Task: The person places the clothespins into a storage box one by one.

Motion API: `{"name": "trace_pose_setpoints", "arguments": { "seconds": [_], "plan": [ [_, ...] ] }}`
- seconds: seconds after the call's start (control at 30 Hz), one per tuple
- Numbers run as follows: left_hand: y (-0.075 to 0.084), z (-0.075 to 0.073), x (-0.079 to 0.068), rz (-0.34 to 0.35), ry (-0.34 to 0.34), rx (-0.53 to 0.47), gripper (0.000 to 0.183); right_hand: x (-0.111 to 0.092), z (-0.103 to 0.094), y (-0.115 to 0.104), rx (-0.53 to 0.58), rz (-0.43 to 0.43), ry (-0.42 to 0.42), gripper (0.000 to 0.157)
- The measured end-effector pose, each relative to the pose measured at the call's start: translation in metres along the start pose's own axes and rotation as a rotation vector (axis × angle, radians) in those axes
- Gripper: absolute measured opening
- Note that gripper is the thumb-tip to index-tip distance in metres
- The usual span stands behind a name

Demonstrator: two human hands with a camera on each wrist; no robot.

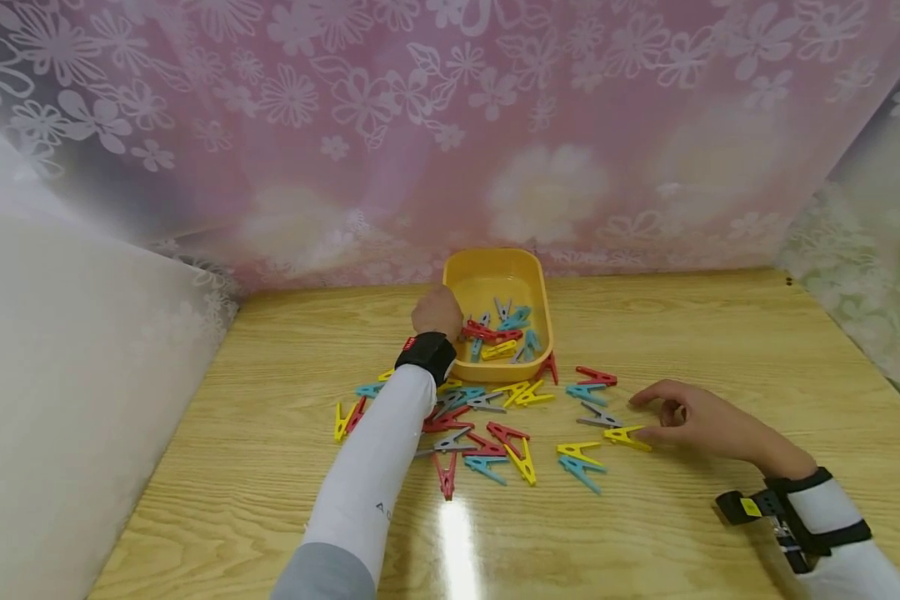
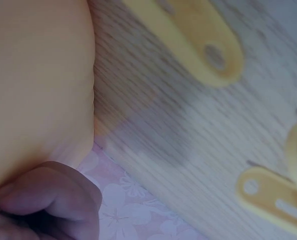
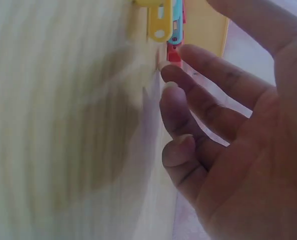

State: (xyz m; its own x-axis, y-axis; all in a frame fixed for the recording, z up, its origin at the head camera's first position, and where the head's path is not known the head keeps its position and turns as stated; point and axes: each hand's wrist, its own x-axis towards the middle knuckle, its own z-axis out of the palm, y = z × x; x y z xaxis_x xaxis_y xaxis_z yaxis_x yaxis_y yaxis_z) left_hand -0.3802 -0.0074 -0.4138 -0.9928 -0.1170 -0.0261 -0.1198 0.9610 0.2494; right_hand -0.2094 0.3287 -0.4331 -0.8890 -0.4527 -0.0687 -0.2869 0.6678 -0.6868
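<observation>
My left hand (image 1: 437,313) holds the left rim of a yellow plastic basin (image 1: 495,372). Its curled fingers and a sliver of rim show at the lower left of the left wrist view, beside the basin's wall. Several clothespins lie inside, among them a yellow one (image 1: 499,350) and a red one (image 1: 480,330). On the right, my right hand (image 1: 708,423) hovers low over the table with loosely bent fingers and nothing in its palm. Its thumb tip is right by a yellow clothespin (image 1: 626,437); whether they touch I cannot tell. A grey clothespin (image 1: 598,415) lies just left of that.
Several red, yellow, blue and grey clothespins lie scattered in front of the basin, including a blue one (image 1: 581,472) and a red one (image 1: 446,477). The wooden table (image 1: 645,533) meets a pink floral curtain (image 1: 420,167) at the back and a pale wall (image 1: 67,358) at left.
</observation>
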Motion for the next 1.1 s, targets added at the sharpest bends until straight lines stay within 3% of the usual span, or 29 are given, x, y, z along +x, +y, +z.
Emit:
{"name": "trace_pose_setpoints", "arguments": {
  "seconds": [0.27,0.47,0.7,0.87,1.1],
  "plan": [
    [-0.001,0.0,-0.001,0.007,-0.004,-0.007,0.023,-0.013,0.007,0.003,-0.051,-0.079,-0.02,0.037],
    [0.0,-0.004,-0.003,-0.002,0.002,-0.002,0.023,-0.015,0.012,0.003,-0.115,-0.133,0.032,0.027],
    [0.001,-0.003,-0.004,0.02,0.003,-0.002,0.022,-0.019,0.009,0.002,-0.063,-0.024,0.046,0.033],
    [-0.001,-0.003,-0.002,0.024,0.011,-0.004,0.022,-0.012,0.008,-0.002,-0.087,0.033,0.122,0.033],
    [-0.002,0.0,-0.001,0.03,0.014,-0.003,0.023,0.011,0.006,-0.008,-0.05,-0.001,0.269,0.032]
  ]
}}
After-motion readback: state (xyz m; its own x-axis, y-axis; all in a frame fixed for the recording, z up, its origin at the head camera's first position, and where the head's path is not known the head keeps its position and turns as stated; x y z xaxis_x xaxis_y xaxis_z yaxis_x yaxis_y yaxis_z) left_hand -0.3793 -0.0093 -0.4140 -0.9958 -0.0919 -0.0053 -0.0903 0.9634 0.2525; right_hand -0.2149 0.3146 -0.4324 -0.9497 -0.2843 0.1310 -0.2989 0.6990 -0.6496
